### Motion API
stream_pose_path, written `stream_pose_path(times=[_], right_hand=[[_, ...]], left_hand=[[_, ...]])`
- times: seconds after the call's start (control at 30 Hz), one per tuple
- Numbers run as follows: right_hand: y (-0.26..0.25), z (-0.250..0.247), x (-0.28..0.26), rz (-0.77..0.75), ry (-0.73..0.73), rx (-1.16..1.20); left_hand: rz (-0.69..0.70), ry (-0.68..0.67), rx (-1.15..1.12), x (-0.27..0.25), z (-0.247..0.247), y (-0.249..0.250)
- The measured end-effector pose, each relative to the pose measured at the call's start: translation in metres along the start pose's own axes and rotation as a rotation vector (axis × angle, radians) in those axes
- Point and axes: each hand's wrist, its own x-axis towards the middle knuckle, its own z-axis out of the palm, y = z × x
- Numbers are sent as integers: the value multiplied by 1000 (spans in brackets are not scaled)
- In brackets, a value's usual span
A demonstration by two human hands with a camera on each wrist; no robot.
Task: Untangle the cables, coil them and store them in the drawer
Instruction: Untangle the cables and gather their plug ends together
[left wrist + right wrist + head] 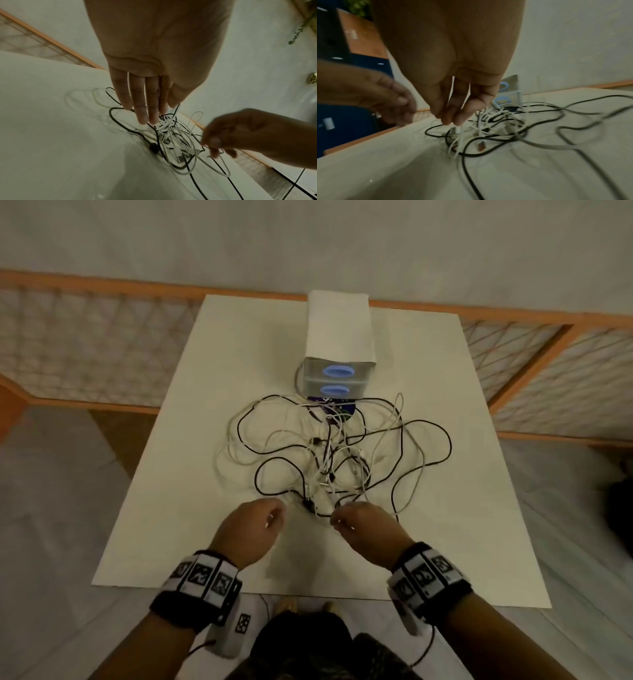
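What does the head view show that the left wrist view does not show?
Only the head view shows the drawer unit with two blue handles, both drawers closed, and both wrist bands. Only the left wrist view shows the left hand's straight fingers from below, and a plant at the top right. Both show the tangled cables on the table and the right hand at their edge.

Right hand (453, 102) grip blurred

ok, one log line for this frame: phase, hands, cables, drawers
phase: untangling start | left hand: open over cables | right hand: fingers in tangle, grip unclear | drawer unit: both shut
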Motion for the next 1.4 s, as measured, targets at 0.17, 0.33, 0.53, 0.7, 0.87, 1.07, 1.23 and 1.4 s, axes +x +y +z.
stream_pose_path(times=[0.17,0.33,0.53,0.7,0.87,1.07,1.23,1.4], right_hand=[[-22,28,58,39,-46,-88],[-6,56,70,150,-7,-59],[14,34,61,84,12,168],[25,20,53,106,70,342],[34,11,53,164,168,422],[45,1,57,249,308,442],[27,-13,55,164,327,554],[27,-26,54,116,313,625]], left_hand=[[65,48,-23,35,13,5],[108,-52,38,63,32,-6],[186,-150,329,78,47,-18],[267,-154,222,78,45,-3],[217,35,-133,65,40,5],[57,245,-418,58,29,-1],[351,328,-92,51,30,22],[203,105,-100,62,38,48]])
